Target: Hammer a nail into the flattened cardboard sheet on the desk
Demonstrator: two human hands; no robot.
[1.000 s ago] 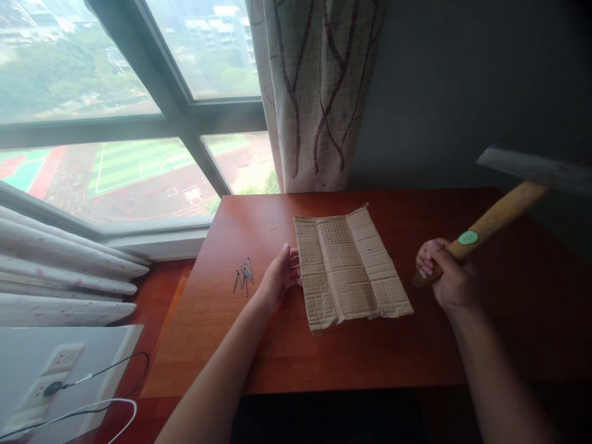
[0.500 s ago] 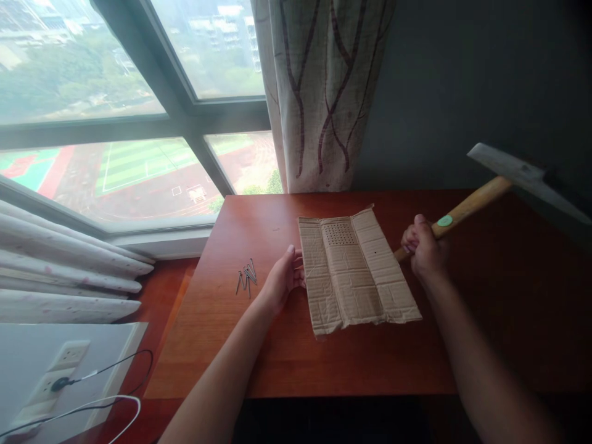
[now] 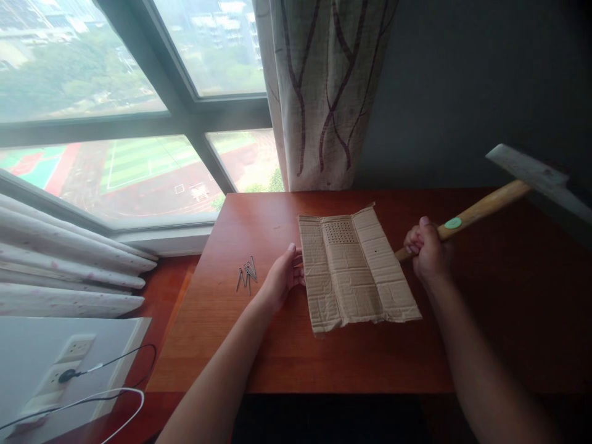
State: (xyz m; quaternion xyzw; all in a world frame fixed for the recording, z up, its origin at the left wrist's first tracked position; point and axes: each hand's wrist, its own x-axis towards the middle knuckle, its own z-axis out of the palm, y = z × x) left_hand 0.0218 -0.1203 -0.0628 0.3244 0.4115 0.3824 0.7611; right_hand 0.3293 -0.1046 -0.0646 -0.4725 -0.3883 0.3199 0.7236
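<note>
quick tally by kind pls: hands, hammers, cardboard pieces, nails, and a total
Left hand and right hand: 2
Hammer: 1
Cardboard piece: 1
Nails: at least 4, overlapping, so the exact count is unclear
Total: at least 8

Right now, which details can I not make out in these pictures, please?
All in the head view:
Left hand: fingertips hidden at the edge of the cardboard.
Hammer: one end of its head is blurred and cut off by the right picture edge.
Nails: overlapping and too small to count surely.
Table beneath the cardboard: hidden by it.
</note>
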